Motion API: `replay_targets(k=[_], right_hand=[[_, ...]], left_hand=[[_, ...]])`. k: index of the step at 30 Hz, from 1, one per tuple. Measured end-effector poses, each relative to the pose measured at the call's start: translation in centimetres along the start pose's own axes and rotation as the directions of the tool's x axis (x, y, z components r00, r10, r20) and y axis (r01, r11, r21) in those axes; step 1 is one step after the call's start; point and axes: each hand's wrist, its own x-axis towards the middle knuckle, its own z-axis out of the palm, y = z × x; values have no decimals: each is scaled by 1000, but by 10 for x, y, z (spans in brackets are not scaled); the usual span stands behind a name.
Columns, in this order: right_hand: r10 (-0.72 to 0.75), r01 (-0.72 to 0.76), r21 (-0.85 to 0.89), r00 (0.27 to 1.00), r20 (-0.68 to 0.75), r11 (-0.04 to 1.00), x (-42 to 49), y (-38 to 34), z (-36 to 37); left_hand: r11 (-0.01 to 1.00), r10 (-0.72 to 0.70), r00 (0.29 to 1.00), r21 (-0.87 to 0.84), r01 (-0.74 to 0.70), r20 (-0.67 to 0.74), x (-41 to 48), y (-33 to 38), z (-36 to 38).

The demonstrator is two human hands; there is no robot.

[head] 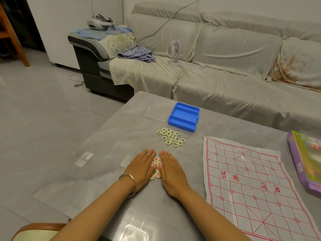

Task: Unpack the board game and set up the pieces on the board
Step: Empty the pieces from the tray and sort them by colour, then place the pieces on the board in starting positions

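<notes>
Lying flat with straight fingers, the left hand (141, 166) and right hand (171, 173) press in on the red-marked pieces (156, 168) between them. Black-marked pieces (171, 137) sit just beyond the fingertips on the worktop (107, 136); the board sheet (251, 185) lies right of the right hand.

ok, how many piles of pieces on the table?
2. The black-lettered pile lies loose on the near side of the blue tray; the red-lettered pile sits between the left hand and right hand. Some red pieces may be hidden under the hands.
</notes>
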Motion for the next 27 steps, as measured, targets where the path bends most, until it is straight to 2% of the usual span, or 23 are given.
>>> replay_targets(k=[3, 7, 10, 12, 14, 18, 22, 27], right_hand=[[-13, 12, 123, 1000, 11, 992, -7, -7, -14], [-21, 61, 252, 987, -158, 966, -28, 10, -61], [120, -77, 190, 966, -227, 979, -57, 64, -90], [256, -234, 129, 946, -199, 964, -80, 103, -100], [328, -325, 44, 935, -136, 945, -102, 131, -101], [335, -338, -35, 940, -72, 941, -128, 152, -93], [317, -322, -104, 946, -65, 941, -131, 142, -80], [337, -354, -137, 933, -129, 925, -126, 123, -60]], left_hand=[[996, -22, 1000, -82, 21, -20, -5, 6, -7], [998, 29, 991, -54, -36, -129, -5, 33, -17], [989, 118, 986, -75, -127, -116, -7, 85, -16], [979, 180, 983, -92, -183, -41, -5, 125, -5], [978, 202, 977, -71, -197, 66, -1, 158, 12], [987, 153, 971, 26, -160, 182, 5, 178, 32], [982, 151, 973, 90, -168, 176, 1, 166, 32], [969, 167, 975, 160, -190, 143, -6, 147, 27]])
